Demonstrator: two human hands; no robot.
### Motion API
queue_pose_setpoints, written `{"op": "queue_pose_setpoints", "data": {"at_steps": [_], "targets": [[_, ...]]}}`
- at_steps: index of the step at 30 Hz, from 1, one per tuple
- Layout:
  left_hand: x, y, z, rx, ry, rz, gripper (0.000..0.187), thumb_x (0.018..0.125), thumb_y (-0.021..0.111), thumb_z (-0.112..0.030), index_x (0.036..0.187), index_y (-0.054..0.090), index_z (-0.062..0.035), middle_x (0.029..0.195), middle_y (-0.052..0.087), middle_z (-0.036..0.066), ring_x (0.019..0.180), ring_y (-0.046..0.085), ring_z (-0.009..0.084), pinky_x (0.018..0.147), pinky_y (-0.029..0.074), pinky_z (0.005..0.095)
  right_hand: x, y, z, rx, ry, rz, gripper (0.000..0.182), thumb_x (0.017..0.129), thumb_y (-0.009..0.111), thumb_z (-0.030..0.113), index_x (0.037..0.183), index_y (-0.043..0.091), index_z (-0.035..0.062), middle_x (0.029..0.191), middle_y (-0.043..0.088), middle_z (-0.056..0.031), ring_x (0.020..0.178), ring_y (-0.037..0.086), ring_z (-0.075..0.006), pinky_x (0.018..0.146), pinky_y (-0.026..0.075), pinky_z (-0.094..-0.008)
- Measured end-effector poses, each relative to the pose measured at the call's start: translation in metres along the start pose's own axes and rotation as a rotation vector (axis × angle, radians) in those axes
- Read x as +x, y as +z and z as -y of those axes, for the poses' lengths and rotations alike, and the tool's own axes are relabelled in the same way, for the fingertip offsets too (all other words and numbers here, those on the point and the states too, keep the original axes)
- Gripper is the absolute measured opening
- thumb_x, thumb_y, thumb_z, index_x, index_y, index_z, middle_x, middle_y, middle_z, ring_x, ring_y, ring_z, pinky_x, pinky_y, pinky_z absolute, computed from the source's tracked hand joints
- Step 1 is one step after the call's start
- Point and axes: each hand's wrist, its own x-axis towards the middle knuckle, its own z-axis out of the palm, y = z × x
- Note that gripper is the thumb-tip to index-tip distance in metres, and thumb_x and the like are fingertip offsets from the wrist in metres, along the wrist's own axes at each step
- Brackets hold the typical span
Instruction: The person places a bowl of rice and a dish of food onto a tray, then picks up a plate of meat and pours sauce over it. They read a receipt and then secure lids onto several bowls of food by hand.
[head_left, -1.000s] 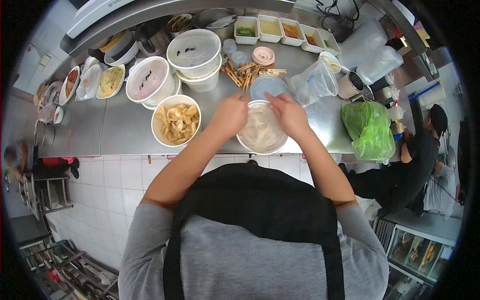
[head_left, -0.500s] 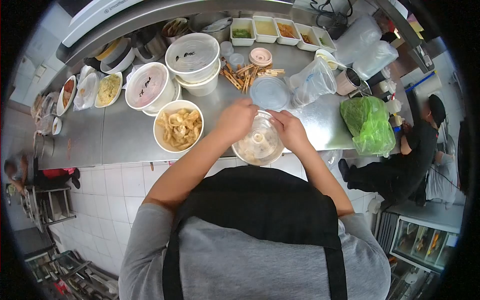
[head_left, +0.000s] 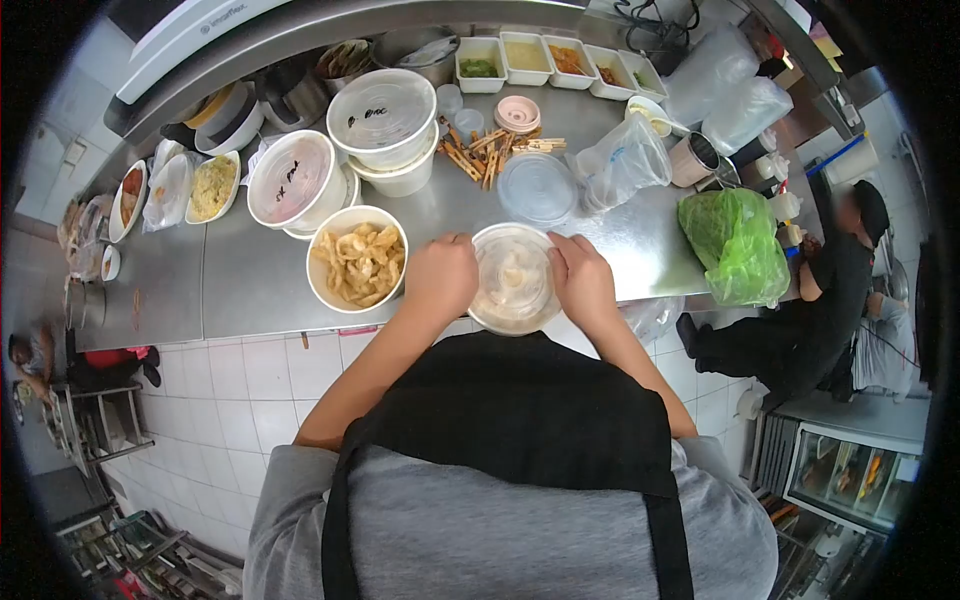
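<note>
Close to the apron, at the counter's front edge, is a round white bowl with a clear plastic lid [head_left: 515, 280]; pale food shows blurrily through the lid. My left hand [head_left: 443, 274] is closed at the left side of its rim, fingers curled. On the opposite side, my right hand [head_left: 584, 282] presses thumb and fingers against the rim. To the left of my left hand stands an uncovered white tub of fried, puffy light-brown pieces [head_left: 357, 259]. A loose translucent lid [head_left: 537, 188] lies just beyond the bowl.
Stacked lidded tubs [head_left: 382, 115] stand behind the open tub. Wooden clothespins [head_left: 490, 155] lie mid-counter. Small white trays of food [head_left: 527, 58] line the back. A green plastic bag [head_left: 735, 245] sits at right. A person in black [head_left: 830, 290] is further right.
Both hands have moved from the far edge of the lid to its left and right sides. The lid now appears to sit flatter on the bowl.
</note>
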Motion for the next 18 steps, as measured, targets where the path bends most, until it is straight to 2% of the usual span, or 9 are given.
{"op": "queue_pose_setpoints", "data": {"at_steps": [3, 6, 9, 12, 14, 17, 18], "targets": [[0.006, 0.008, 0.008, -0.014, 0.277, -0.303, 0.027, 0.081, 0.054, -0.003, 0.105, 0.065, -0.0006, 0.103, 0.065, 0.014, 0.097, 0.060, 0.0327, 0.082, 0.050, 0.0420, 0.013, 0.001, -0.002, 0.024, -0.069, 0.035, 0.019, 0.087, 0.059, 0.011, 0.102, 0.066, 0.0019, 0.087, 0.063, -0.0167, 0.073, 0.062, -0.0373, 0.066, 0.052, -0.0432], [0.024, 0.013, 0.003, -0.053, 0.470, -0.336, 0.038, 0.079, 0.053, 0.000, 0.115, 0.063, -0.0018, 0.107, 0.065, 0.014, 0.103, 0.057, 0.0315, 0.088, 0.048, 0.0405, 0.018, 0.005, -0.005, 0.018, -0.093, 0.067, 0.020, 0.086, 0.059, 0.012, 0.103, 0.066, 0.0029, 0.088, 0.064, -0.0152, 0.074, 0.063, -0.0361, 0.066, 0.052, -0.0434], [0.036, 0.020, -0.002, -0.189, 0.480, -0.173, 0.035, 0.079, 0.051, -0.001, 0.111, 0.065, -0.0027, 0.106, 0.065, 0.015, 0.101, 0.058, 0.0322, 0.086, 0.048, 0.0405, 0.022, 0.008, -0.007, -0.019, -0.106, 0.119, 0.021, 0.086, 0.060, 0.014, 0.104, 0.066, 0.0036, 0.089, 0.064, -0.0144, 0.075, 0.063, -0.0349, 0.067, 0.052, -0.0429], [0.043, 0.020, 0.004, -0.124, 0.379, -0.134, 0.032, 0.081, 0.050, -0.002, 0.107, 0.066, -0.0034, 0.103, 0.066, 0.015, 0.096, 0.061, 0.0328, 0.082, 0.050, 0.0410, 0.028, -0.003, 0.002, -0.111, -0.052, 0.197, 0.021, 0.087, 0.060, 0.014, 0.103, 0.066, 0.0039, 0.088, 0.064, -0.0143, 0.075, 0.063, -0.0345, 0.067, 0.051, -0.0425], [0.039, 0.019, 0.002, -0.081, 0.313, -0.176, 0.030, 0.081, 0.049, -0.002, 0.105, 0.066, -0.0027, 0.098, 0.067, 0.016, 0.091, 0.062, 0.0334, 0.078, 0.051, 0.0417, 0.035, -0.009, 0.009, -0.158, -0.029, 0.209, 0.020, 0.086, 0.061, 0.015, 0.102, 0.067, 0.0039, 0.086, 0.064, -0.0146, 0.075, 0.063, -0.0346, 0.066, 0.051, -0.0421], [0.030, 0.012, 0.002, -0.014, 0.171, -0.139, 0.029, 0.080, 0.050, -0.003, 0.103, 0.066, -0.0021, 0.093, 0.067, 0.016, 0.086, 0.064, 0.0330, 0.074, 0.052, 0.0424, 0.018, -0.014, 0.009, -0.009, 0.126, 0.122, 0.019, 0.085, 0.062, 0.012, 0.100, 0.067, 0.0036, 0.085, 0.063, -0.0154, 0.075, 0.063, -0.0352, 0.066, 0.051, -0.0427], [0.027, 0.008, 0.000, 0.007, 0.118, -0.111, 0.029, 0.079, 0.050, -0.002, 0.103, 0.066, -0.0020, 0.091, 0.067, 0.015, 0.085, 0.064, 0.0327, 0.073, 0.052, 0.0426, 0.016, -0.013, 0.004, 0.007, 0.101, 0.100, 0.018, 0.084, 0.062, 0.011, 0.100, 0.067, 0.0034, 0.085, 0.063, -0.0157, 0.075, 0.063, -0.0356, 0.067, 0.051, -0.0428]]}}
